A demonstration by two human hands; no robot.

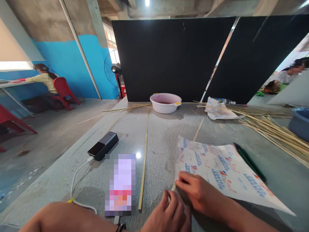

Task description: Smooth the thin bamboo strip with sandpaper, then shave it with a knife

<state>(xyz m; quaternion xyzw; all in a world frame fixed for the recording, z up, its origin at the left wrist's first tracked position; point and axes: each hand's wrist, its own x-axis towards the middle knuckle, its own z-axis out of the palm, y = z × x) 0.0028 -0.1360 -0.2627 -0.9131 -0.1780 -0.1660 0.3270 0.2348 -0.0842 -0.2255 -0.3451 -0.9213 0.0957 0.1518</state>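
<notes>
A sheet of sandpaper (217, 167), printed side up with blue and orange lettering, lies in front of me on the right. A thin bamboo strip (198, 129) shows beyond its far edge and again between my hands; the sheet hides the middle. My right hand (196, 193) is closed at the sandpaper's near left edge, over the strip. Close beside it, my left hand (167, 211) pinches the strip's near end, its fingertips partly hidden. Another bamboo strip (144, 161) lies lengthwise on the table to the left.
A phone (122, 183) and a black power bank (103, 145) with a white cable (72, 183) lie left. A white basin (165, 104) stands at the back. Right are a dark green object (249, 162), bamboo strips (277, 132) and a blue-grey tub (299, 124).
</notes>
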